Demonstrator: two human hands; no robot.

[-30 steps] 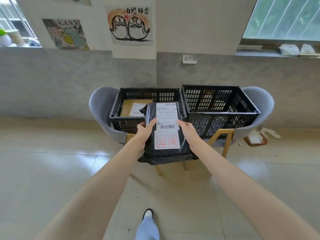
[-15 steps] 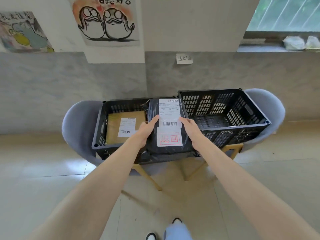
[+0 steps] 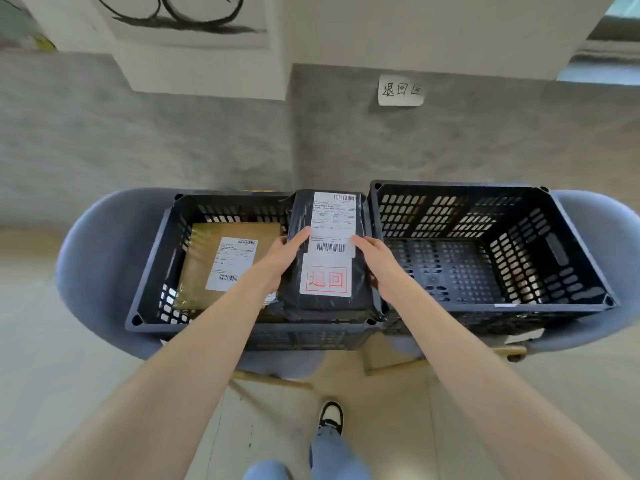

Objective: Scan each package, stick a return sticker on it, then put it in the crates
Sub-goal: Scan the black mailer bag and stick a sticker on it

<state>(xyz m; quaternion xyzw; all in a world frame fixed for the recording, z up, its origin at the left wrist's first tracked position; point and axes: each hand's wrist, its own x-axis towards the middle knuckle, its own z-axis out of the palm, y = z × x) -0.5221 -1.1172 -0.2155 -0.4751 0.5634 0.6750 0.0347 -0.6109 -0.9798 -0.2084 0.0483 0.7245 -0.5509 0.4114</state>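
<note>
Now both hands hold the black package [image 3: 329,251] over the left crate's [image 3: 156,271] right end: left hand [image 3: 282,254] and right hand [image 3: 375,259] grip its sides. Its return sticker [image 3: 325,280] faces up; the right crate [image 3: 571,258] stands just beside.

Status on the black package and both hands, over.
Left hand and right hand grip black package, return-stickered, over left crate. Brown parcel already inside. Nothing blocking.
</note>
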